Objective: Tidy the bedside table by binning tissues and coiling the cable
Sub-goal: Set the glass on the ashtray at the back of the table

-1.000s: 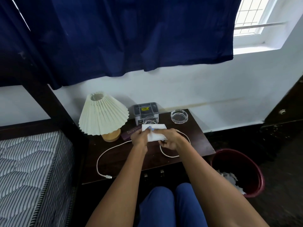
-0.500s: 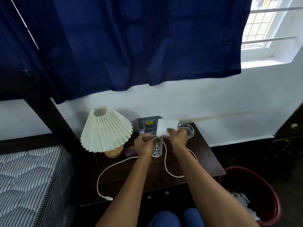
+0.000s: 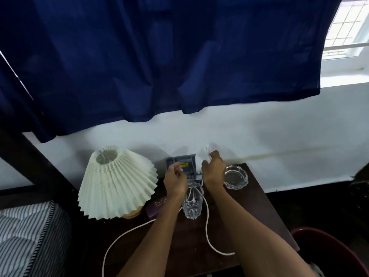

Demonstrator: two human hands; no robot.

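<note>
Head view, lower centre: a white tissue (image 3: pixel 203 154) is being pinched by the right hand (image 3: pixel 213 168), raised above the dark surface (image 3: pixel 257 202). The left hand (image 3: pixel 175 179), fingers curled, is being held empty just beside. A white cable (image 3: pixel 207 232) is lying looped below.

On the bedside table (image 3: pixel 257 204) a lamp (image 3: pixel 116 181) is set at the left, a box (image 3: pixel 182 163) at the back, an ashtray (image 3: pixel 236 176) at the right. A glass (image 3: pixel 192 200) is placed before the box, with a cable (image 3: pixel 208 232) laid beside it. A bin (image 3: pixel 329 250) is found right of the table.
</note>
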